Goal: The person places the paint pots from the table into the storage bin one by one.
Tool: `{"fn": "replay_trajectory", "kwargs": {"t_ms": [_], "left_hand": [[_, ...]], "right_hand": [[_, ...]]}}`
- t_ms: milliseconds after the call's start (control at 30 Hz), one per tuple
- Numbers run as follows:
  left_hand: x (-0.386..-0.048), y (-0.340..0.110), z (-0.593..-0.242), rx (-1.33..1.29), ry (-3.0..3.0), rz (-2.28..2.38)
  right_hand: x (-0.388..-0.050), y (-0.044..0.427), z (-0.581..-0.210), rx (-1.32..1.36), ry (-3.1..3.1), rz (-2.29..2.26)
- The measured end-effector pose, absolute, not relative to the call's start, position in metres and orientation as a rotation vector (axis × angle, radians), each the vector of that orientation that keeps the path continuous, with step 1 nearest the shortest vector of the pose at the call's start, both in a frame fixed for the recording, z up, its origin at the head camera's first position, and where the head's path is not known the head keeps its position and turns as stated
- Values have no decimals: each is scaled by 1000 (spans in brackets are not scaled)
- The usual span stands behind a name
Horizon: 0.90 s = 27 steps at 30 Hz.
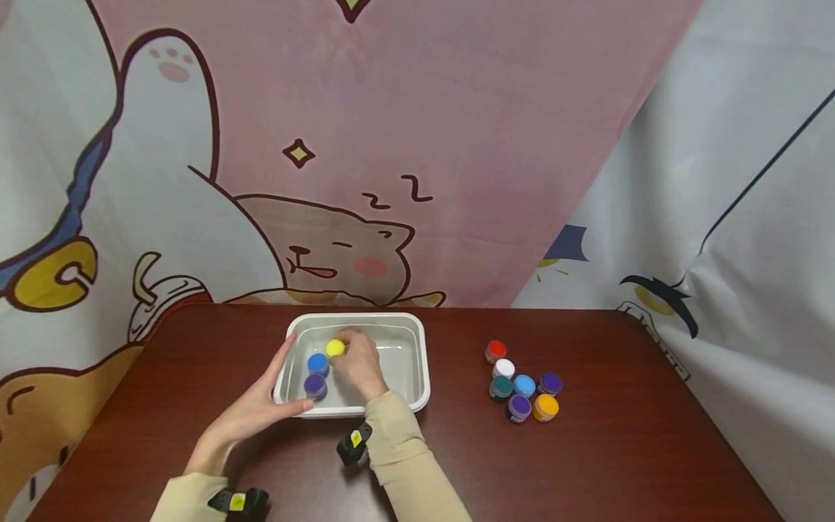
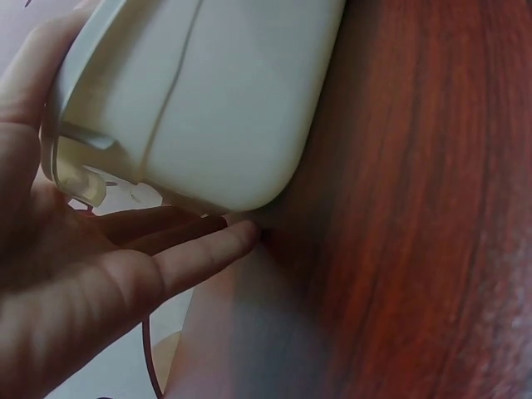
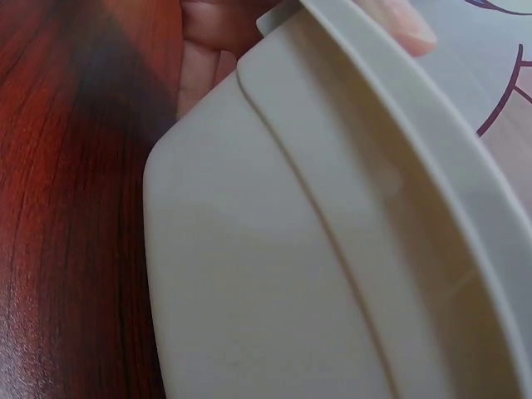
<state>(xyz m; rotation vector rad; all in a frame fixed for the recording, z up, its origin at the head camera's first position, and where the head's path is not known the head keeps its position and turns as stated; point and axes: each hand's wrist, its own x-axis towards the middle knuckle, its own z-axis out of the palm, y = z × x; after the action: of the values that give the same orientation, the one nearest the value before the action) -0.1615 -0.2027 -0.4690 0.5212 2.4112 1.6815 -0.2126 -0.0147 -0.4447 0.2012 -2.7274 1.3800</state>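
A white plastic tray (image 1: 417,362) stands on the table. At its left front corner my left hand (image 1: 251,413) holds the rim, thumb along the front and fingers along the left side. In the left wrist view this hand (image 2: 91,258) has lower fingers reaching beneath the rim beside the tray wall (image 2: 224,100). Inside the tray my right hand (image 1: 360,362) pinches a small jar with a yellow lid (image 1: 335,348). Just in front of it are a blue-lidded jar (image 1: 318,364) and a purple-lidded jar (image 1: 316,386). The tray wall (image 3: 249,233) hides my right hand in the right wrist view.
Right of the tray, several small jars stand clustered, among them a red-lidded jar (image 1: 496,351), a white-lidded jar (image 1: 504,369), a dark green one (image 1: 501,388) and an orange-lidded one (image 1: 546,407). Behind the dark wooden table (image 1: 620,449) hangs a printed cloth (image 1: 489,145).
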Motion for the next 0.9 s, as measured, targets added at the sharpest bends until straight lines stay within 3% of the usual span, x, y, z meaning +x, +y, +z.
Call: {"fn": "replay_trajectory", "kwargs": {"t_ms": [400,900], "left_hand": [[-162,-204,-469,548,2403,1698],[-158,-201,-466,444,2375,1711]], "right_hand": [[-213,-17,-444,395,-2789,1539],[-193,8,-425,450,-2644,1632]]}}
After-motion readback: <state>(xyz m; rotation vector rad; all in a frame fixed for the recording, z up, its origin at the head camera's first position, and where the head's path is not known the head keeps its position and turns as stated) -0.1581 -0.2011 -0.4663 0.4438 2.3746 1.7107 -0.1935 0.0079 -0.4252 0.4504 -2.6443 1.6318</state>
